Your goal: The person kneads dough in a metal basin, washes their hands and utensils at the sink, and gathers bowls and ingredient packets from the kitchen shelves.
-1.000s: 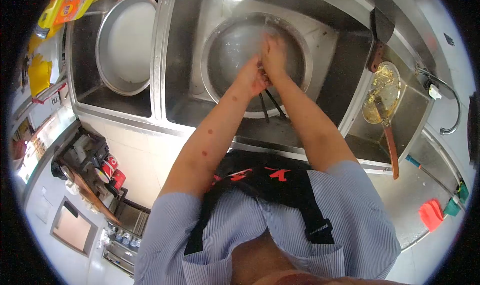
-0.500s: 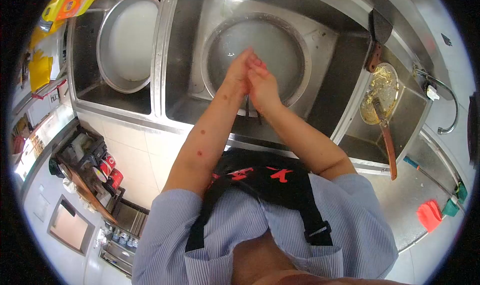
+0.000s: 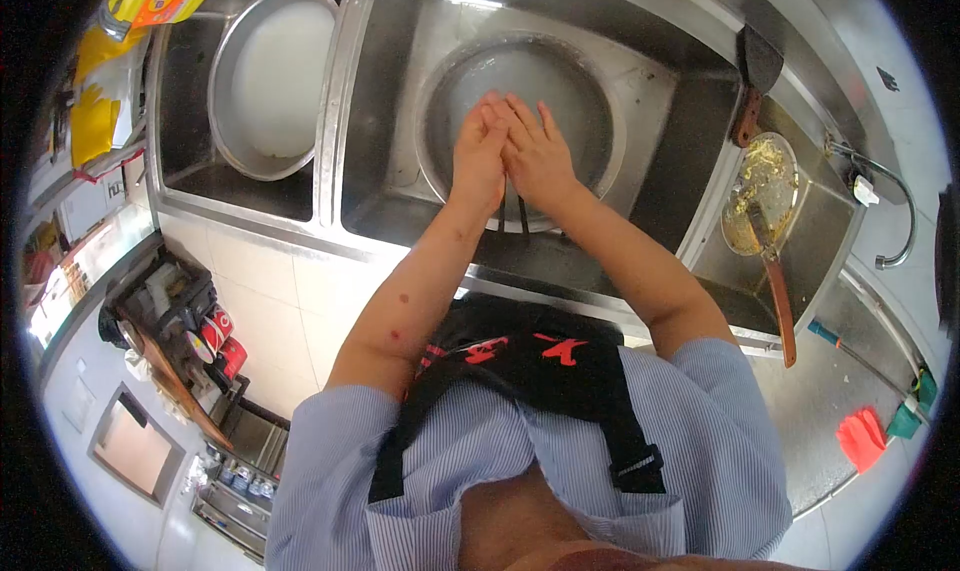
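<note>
Over a round metal basin (image 3: 612,161) of cloudy water, my left hand (image 3: 481,151) and my right hand (image 3: 538,161) are pressed together. Between the palms are dark chopsticks (image 3: 523,216), whose ends stick out toward me past the wrists. How many there are is hidden by the hands. The left hand is closed around them from the side. On the right hand the fingers lie long across the left one, with the index or thumb side lifted a little. The basin stands inside a steel sink (image 3: 650,101).
Another metal bowl (image 3: 226,121) of whitish liquid stands in the left sink. At right are a cleaver-like blade (image 3: 762,63), a strainer (image 3: 790,176) with yellow scraps and a wooden-handled tool (image 3: 778,291). A curved faucet (image 3: 908,211) is by the wall.
My right hand has turned and its fingers have slid forward and spread across the left hand. The chopstick ends have shifted slightly, and the view has moved a little.
</note>
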Available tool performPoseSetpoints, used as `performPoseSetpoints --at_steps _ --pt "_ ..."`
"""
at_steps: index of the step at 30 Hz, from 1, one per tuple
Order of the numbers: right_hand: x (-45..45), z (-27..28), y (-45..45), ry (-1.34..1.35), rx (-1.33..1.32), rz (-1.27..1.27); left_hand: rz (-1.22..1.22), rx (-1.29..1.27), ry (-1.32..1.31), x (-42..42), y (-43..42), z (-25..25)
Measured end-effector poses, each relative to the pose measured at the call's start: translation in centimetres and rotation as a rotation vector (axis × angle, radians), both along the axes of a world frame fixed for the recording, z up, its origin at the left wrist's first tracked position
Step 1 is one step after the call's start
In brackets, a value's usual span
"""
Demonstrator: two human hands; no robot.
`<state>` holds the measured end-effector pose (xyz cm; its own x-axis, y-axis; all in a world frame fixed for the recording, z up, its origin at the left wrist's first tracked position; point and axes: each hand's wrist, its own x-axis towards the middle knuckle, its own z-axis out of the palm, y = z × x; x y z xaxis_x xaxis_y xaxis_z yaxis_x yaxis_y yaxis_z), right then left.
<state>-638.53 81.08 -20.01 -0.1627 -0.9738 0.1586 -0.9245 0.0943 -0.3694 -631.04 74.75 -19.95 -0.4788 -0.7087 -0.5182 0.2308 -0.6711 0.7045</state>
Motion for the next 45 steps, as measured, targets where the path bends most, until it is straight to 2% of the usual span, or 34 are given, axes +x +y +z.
performPoseSetpoints --at_steps 4,7,10,13,15,17,18,20,23,25,26,27,28,30,33,34,36,37,39,40,42,43,45 --pt "0.8 0.7 0.0 -0.012 -0.002 -0.049 -0.056 -0.007 -0.055 0.4 -0.5 0.8" --pt "0.8 0.3 0.4 -0.062 0.057 0.037 -0.038 -0.005 -0.133 1.0 -1.0 -0.9" --pt "-1.2 -1.1 -0.1 -0.223 0.047 0.202 -0.068 0.237 -0.223 1.8 -1.7 -1.7" --pt "-3.3 -3.9 -0.6 -0.024 0.103 -0.226 -0.137 0.385 -0.274 1.6 -2.1 -1.8" --pt "-3.3 -13.4 -0.3 -0.415 0.085 -0.719 -0.184 0.321 -0.356 0.8 -1.3 -3.3" --pt "-3.0 -13.7 -0.4 -1.969 -0.084 -1.139 -0.259 0.228 -0.422 0.5 -1.0 -5.2" --pt "-2.6 -13.3 -0.5 -2.196 -0.116 -0.944 -0.325 0.171 -0.453 0.4 -1.1 -5.9" --pt "-1.3 -12.1 -0.9 -2.669 -0.162 -0.561 -0.174 0.233 -0.263 -0.7 -0.7 -6.4" --pt "-0.3 -10.3 -2.0 -3.403 -0.209 -0.081 -0.257 0.439 -0.1 -0.1 -2.0 -8.8" --pt "-0.5 -12.9 -2.0 -3.337 -0.428 0.061 -0.094 0.653 0.4 -0.3 -1.8 -8.5" --pt "-0.1 -6.6 -3.4 -3.292 -0.643 -0.549 -0.106 0.65 0.42 -0.2 -0.9 -6.1" --pt "0.3 0.1 -4.9 -3.057 -0.803 -1.115 -0.119 0.628 0.444 -0.8 -1.0 -2.4" --pt "0.1 -0.3 -5.0 -3.005 -0.667 -1.02 -0.13 0.587 0.469 -1.4 -1.4 0.0" --pt "-0.5 -2.1 -5.4 -2.897 -0.383 -0.842 -0.04 0.682 0.428 -2.2 -1.2 1.1" --pt "0.6 -4.9 -5.5 -2.591 -0.349 -0.563 0.001 0.703 0.424 -2.0 -1.2 1.5" --pt "1.0 -4.0 -5.7 -2.043 -0.293 -0.697 -0.006 0.696 0.43 -2.0 -1.1 1.5" --pt "1.7 -1.0 -5.8 -0.937 -0.168 -0.803 -0.073 0.687 0.3 -2.0 -0.3 1.1" --pt "1.8 -0.9 -5.6 -1.054 -0.152 -0.726 -0.103 0.684 0.233 -1.8 0.1 0.7" --pt "0.8 -1.5 -5.1 -1.274 -0.138 -0.558 -0.1 0.611 0.381 -1.6 0.6 -2.1" --pt "-0.1 -2.7 -5.0 -0.98 -0.171 -0.475 -0.101 0.585 0.442 -1.3 0.9 -3.1" --pt "-2.6 -6.8 -5.1 -0.405 -0.211 -0.296 -0.06 0.705 0.173 -0.9 0.2 -2.2" --pt "-3.6 -8.3 -4.7 -0.324 -0.137 -0.385 -0.039 0.748 0.047 -0.9 -0.7 -2.1" --pt "-4.7 -11.5 -3.7 -0.156 0.021 -0.556 -0.005 0.671 0.048 0.2 -2.3 -3.8"
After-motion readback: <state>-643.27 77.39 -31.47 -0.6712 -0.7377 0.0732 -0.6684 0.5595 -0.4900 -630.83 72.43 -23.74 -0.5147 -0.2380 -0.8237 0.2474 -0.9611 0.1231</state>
